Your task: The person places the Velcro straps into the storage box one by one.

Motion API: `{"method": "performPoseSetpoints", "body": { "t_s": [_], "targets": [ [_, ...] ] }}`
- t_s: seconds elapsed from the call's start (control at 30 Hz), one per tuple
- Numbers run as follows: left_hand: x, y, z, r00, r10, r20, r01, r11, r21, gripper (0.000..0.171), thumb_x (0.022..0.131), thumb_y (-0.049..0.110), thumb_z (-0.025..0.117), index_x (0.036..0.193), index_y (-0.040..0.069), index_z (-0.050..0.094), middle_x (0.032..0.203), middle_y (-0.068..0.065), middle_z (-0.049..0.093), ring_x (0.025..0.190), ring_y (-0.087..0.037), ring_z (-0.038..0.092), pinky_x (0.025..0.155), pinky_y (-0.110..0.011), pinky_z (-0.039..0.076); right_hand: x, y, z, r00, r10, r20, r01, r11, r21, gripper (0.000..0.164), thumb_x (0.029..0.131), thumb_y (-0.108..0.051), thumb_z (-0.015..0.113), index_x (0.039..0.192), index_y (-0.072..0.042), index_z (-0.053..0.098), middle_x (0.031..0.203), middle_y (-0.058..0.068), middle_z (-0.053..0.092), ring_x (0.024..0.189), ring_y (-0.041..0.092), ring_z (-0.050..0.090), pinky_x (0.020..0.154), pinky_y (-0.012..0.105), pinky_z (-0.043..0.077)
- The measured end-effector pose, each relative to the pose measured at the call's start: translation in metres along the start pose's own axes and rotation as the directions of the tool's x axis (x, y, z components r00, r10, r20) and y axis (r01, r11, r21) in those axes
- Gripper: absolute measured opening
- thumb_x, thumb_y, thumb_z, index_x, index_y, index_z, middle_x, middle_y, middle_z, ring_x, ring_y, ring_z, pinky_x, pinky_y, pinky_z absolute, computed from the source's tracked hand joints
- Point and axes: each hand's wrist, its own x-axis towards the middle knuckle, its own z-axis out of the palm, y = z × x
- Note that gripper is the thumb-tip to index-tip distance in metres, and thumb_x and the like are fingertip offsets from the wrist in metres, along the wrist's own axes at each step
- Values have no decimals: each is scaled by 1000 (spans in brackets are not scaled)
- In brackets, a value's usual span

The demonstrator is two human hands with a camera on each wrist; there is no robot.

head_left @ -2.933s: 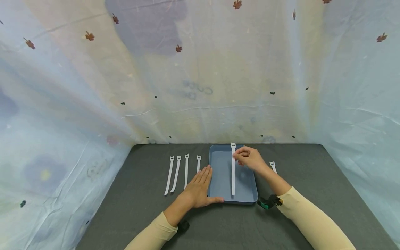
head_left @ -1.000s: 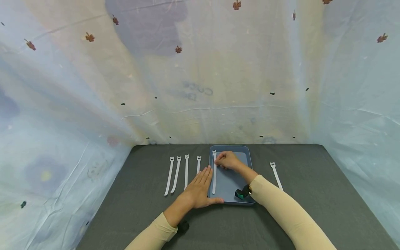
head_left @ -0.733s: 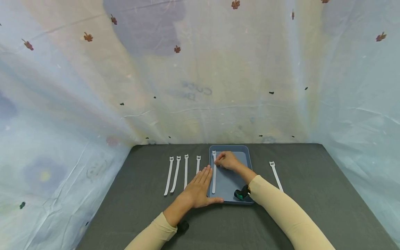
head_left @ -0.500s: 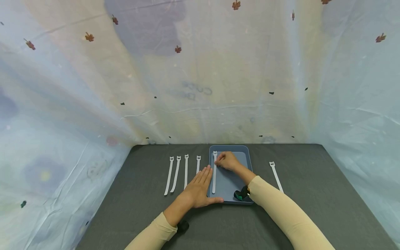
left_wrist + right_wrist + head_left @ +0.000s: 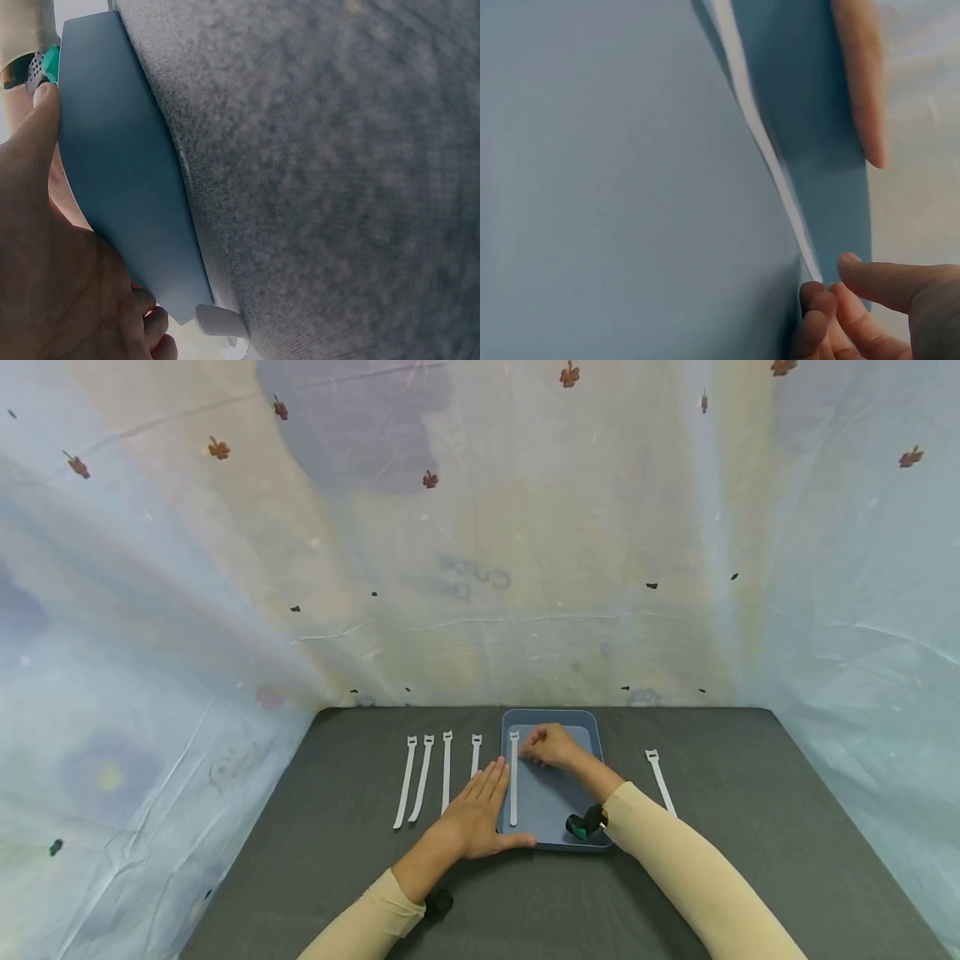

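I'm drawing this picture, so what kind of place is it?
Probably a small curtained-off work spot: patterned sheeting hangs behind and beside a dark table; on it, white straps and a blue tray.

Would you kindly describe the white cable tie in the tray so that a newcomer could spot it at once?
On the dark grey tabletop, find the blue-grey rectangular tray near the far edge. A slim white cable tie runs lengthwise inside its left side, slotted head at the far end. It is the only one inside the tray; the other visible ties lie on the tabletop.
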Motion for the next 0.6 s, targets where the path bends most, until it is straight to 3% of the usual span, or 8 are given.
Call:
{"method": "performPoseSetpoints", "body": {
  "t_s": [0.2, 0.33, 0.6],
  "targets": [
    [1, -1, 4, 1000, -7, 3, 7, 1000, -24, 121, 72, 92, 27, 154, 9, -5, 162, -11, -3, 149, -28, 3, 120, -44, 16, -10, -5, -15, 999, -7, 43, 6, 1000, 22, 20, 89, -15, 69, 97, 2, 64, 88, 21, 69, 76, 33, 66, 63, 39, 56],
    [0, -1, 3, 1000, -7, -6, 6, 1000, -30, 121, 72, 92, 28, 154, 8, -3, 162, -11, -2, 149, -28, 5, 119, -45, 17, -18, -7, -26, 998, -26, 58, 25, 999, 20, 23, 90, -20, 69, 99, 1, 64, 89, 21, 68, 78, 34, 66, 63, 38, 55],
    [0, 1, 0, 1000, -14, 4, 14, 1000, -10, 121, 72, 93, 24, 154, 9, -4, 162, -9, -4, 149, -24, 1, 120, -43, 15, -35, -4, -44, 993, -118, 27, 119, 992, -30, 21, 89, -25, 70, 96, -6, 66, 78, 11, 66, 68, 23, 62, 58, 30, 50]
  ]
}}
